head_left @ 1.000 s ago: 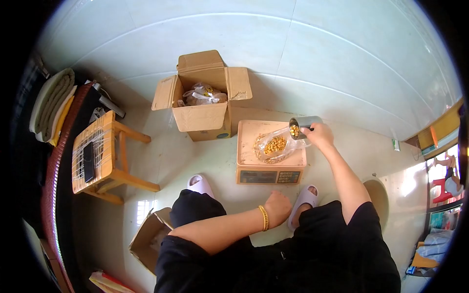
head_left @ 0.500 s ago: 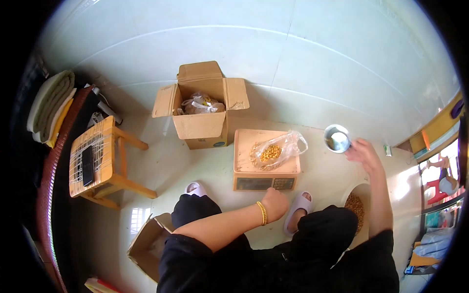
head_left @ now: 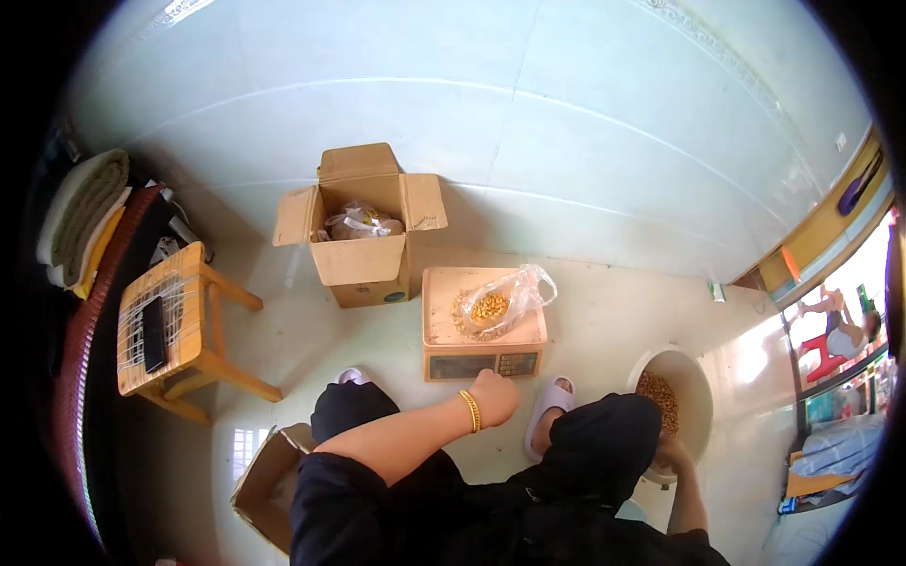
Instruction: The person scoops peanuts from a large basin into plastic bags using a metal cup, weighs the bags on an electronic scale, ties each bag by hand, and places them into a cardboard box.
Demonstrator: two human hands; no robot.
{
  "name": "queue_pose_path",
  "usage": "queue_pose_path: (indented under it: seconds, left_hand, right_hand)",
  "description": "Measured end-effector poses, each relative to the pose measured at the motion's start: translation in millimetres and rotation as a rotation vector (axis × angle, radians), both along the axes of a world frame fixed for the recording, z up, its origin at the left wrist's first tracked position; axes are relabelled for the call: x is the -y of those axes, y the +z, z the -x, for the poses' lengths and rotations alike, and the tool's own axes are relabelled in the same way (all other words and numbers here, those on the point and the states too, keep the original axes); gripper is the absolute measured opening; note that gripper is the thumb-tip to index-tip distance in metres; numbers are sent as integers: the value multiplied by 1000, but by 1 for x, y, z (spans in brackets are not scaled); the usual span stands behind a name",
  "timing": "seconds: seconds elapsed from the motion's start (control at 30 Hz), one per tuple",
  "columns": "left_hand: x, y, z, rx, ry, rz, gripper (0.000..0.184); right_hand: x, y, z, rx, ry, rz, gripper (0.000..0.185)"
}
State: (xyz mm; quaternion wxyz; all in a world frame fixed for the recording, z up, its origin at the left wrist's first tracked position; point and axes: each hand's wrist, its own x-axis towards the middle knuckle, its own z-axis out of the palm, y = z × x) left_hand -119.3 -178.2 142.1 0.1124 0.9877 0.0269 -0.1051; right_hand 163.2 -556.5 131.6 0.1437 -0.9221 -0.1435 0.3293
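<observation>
My left hand (head_left: 495, 398) is closed in a fist at the front edge of an orange digital scale (head_left: 439, 325), beside its keypad; a gold bracelet is on the wrist. On the scale's pan lies a clear plastic bag (head_left: 519, 292) with golden-yellow kernels (head_left: 489, 307). My right hand (head_left: 672, 455) is down at the near rim of a white bucket (head_left: 696, 396) holding brownish kernels (head_left: 659, 394). Its fingers look curled, but their tips are hidden behind my knee and in shadow. No metal cup shows in the current view.
An open cardboard box (head_left: 363, 259) with plastic-bagged contents stands by the wall. On the left, a wooden stool (head_left: 193, 349) carries a black phone (head_left: 153, 335). Another open carton (head_left: 260, 491) sits by my left leg. Shelves with cloth (head_left: 849, 457) are at the right.
My right hand, which held a metal cup out to the right of the scale, has come down to the bucket; the cup is out of sight. My left hand stays by the scale.
</observation>
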Motion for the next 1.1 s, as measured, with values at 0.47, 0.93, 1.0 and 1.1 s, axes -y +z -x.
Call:
queue_pose_path:
  seconds: [0.47, 0.93, 1.0, 1.1]
  left_hand:
    - [-22, 53, 21, 93, 77, 67, 26]
    - [-80, 85, -63, 899, 695, 865, 28]
    - [-74, 71, -71, 993, 891, 1195, 25]
    - [-79, 14, -73, 971, 989, 1004, 24]
  right_hand:
    - [-62, 53, 8, 539, 291, -114, 26]
    - [-362, 118, 105, 169, 268, -1156, 13]
    - [-393, 83, 113, -155, 107, -1246, 14]
    - [-413, 10, 117, -542, -120, -1265, 15]
